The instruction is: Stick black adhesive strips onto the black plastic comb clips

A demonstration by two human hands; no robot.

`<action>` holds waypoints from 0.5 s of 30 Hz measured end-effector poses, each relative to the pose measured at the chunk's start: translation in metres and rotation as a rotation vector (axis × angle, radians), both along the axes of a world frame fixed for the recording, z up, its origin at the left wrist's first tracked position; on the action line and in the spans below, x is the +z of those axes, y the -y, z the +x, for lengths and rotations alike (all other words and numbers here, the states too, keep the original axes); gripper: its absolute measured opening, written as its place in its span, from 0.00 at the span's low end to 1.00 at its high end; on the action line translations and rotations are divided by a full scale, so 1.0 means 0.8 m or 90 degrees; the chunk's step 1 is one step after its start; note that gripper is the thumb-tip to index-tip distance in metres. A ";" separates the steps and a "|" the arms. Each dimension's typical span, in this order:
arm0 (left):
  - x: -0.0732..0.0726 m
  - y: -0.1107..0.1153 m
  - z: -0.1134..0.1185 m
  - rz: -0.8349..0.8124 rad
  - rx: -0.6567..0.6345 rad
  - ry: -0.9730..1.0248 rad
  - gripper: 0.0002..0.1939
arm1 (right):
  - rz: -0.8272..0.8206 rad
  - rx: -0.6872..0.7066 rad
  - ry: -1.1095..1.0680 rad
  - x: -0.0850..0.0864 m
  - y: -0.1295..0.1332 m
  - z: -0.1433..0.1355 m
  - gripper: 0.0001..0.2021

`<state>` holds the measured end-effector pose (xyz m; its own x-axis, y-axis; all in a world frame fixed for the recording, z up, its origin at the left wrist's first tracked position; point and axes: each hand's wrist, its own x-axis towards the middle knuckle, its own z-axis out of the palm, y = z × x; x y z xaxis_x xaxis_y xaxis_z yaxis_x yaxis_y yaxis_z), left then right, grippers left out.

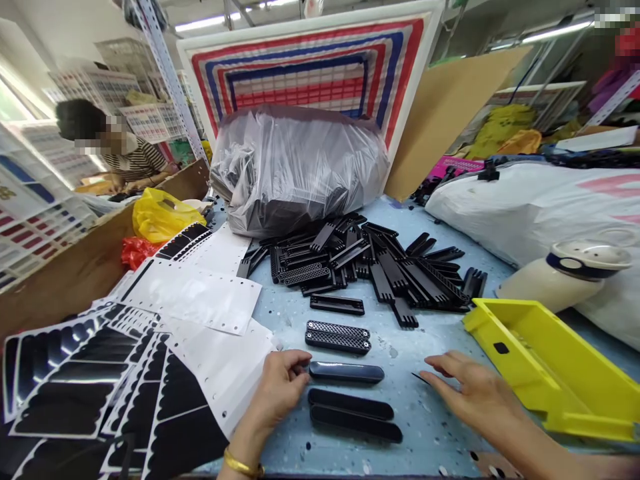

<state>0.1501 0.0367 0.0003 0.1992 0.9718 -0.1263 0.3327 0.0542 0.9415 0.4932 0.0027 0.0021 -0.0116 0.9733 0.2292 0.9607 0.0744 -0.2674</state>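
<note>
My left hand (283,387) is at the left end of a glossy black rounded bar (346,372), its thumb and forefinger closed about that end. Thumb and forefinger of my right hand (463,383) pinch a thin dark strip (420,378), seen nearly edge-on, to the right of the bar. Closer to me lie two matte black rounded bars (353,415), side by side. Beyond the glossy bar is a pair of black pieces with a mesh pattern (338,337), and past them a hollow black piece (337,304).
Loose black plastic parts (400,267) are heaped before a filled plastic bag (305,167). Sheets of black stickers (75,380) and white backing paper (195,293) cover the left side. A yellow bin (560,380) and cream bottle (550,283) stand right. Another person (135,160) sits far left.
</note>
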 end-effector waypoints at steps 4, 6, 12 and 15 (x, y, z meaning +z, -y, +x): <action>0.007 0.008 0.000 0.148 0.029 -0.078 0.13 | -0.001 0.043 0.058 -0.013 0.016 0.011 0.12; 0.017 0.012 0.009 0.282 0.028 -0.125 0.10 | 0.004 0.080 0.044 -0.016 0.018 0.007 0.12; 0.046 0.013 0.069 0.455 -0.136 -0.177 0.08 | 0.076 0.112 0.030 -0.020 0.009 -0.007 0.17; 0.046 0.010 0.097 0.395 -0.204 -0.234 0.06 | 0.083 0.099 -0.039 -0.011 0.013 -0.017 0.17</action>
<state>0.2275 0.0285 0.0373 0.5317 0.7885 0.3092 0.5387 -0.5965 0.5950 0.4796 -0.0078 -0.0070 -0.1411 0.9230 0.3580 0.9174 0.2578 -0.3031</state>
